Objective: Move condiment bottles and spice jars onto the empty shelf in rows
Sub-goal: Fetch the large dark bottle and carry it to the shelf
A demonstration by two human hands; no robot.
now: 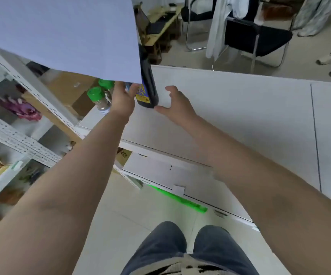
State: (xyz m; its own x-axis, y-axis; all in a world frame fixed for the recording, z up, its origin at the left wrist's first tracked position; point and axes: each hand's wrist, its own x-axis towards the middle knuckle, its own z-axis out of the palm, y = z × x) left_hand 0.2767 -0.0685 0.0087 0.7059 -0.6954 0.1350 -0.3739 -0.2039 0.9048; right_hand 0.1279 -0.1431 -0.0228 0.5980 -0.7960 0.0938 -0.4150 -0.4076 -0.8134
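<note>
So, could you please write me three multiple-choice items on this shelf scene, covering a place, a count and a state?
1. Where does the tall dark sauce bottle with the yellow and blue label stand?
A. on the white shelf board
B. on the floor
C. on the black chair

2. How many green-capped clear spice jars are visible?
A. one
B. two
C. four

3. How is the right hand?
A. gripping a jar
B. clenched in a fist
C. open beside the bottle

Answers: 1 A, its base rests on the white shelf board. 2 B, two green caps show left of the left hand. 3 C, its fingers are spread, holding nothing.
</note>
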